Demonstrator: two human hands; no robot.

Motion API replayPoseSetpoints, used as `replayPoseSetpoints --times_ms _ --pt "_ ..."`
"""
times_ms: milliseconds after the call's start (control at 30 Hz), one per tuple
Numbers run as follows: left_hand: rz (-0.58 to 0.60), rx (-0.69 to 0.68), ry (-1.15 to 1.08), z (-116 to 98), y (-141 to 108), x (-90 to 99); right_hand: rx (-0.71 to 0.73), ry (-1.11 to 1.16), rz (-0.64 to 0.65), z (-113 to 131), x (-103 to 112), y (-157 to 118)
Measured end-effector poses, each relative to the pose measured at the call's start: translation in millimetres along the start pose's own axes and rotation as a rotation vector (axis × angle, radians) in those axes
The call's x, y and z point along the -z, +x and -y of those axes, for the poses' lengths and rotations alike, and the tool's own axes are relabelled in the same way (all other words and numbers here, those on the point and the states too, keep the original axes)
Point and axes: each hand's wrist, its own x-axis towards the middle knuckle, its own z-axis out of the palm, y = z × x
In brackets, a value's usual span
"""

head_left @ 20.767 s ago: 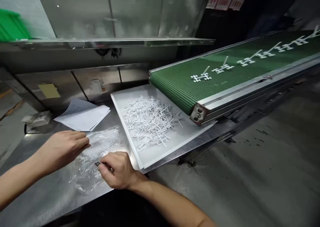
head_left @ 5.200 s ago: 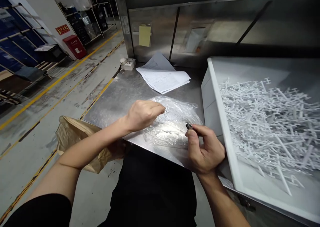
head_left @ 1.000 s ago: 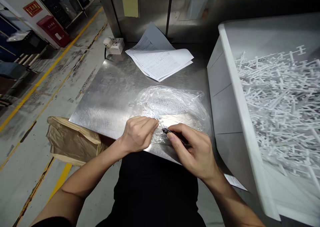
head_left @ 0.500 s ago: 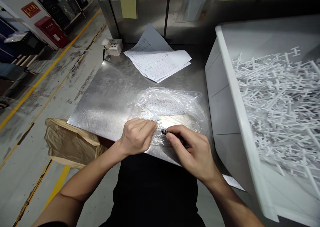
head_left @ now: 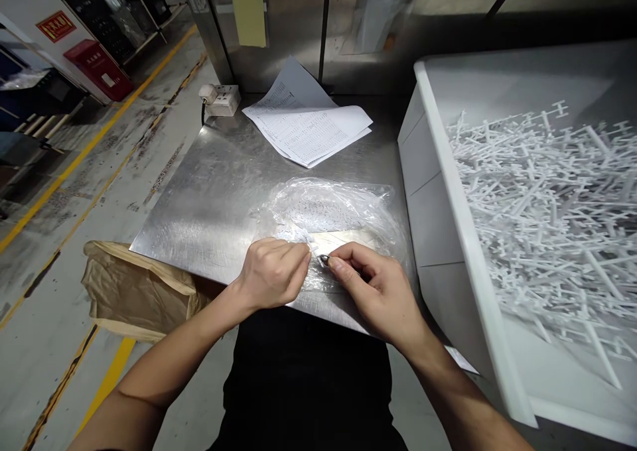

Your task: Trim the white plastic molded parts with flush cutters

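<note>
Two-handed, pinching white plastic piece [head_left: 313, 246] in left hand [head_left: 271, 272] — likely light, brittle, best held by an end — and dark tool [head_left: 325, 259] in right hand [head_left: 383, 292].

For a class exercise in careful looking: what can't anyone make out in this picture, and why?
Head view, tool: mostly hidden by the right hand.
Head view, white piece: one end covered by the left hand.
Head view, papers: print too small to read.
Head view, bin: right side cut off by the picture's edge.
Head view, brown bag: partly behind the table.
</note>
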Motion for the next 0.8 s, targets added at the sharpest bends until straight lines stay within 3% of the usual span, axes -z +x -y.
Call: replayPoseSetpoints --times_ms 133,233,400,500,633,800 --pt "-0.029 0.008 -0.025 0 -1 0.0 0.069 0.036 -0.054 1 -1 -4" --pt "-0.062 -0.003 -0.055 0 0 1.0 0.160 0.007 -0.180 0 -2 -8" --pt "-0.190 -0.062 -0.097 1 2 3.5 0.412 -0.236 -0.404 -7 -4 -11" --pt "-0.296 -0.057 -0.161 2 -1 4.7 0.562 -0.361 -0.451 -12 -5 -12" --pt "-0.466 0.028 -0.227 1 -16 11.4 0.518 -0.454 -0.465 -19 -7 -16" --pt "-0.605 0.303 -0.324 3 -57 35.0 0.452 -0.503 -0.486 -32 11 -22"
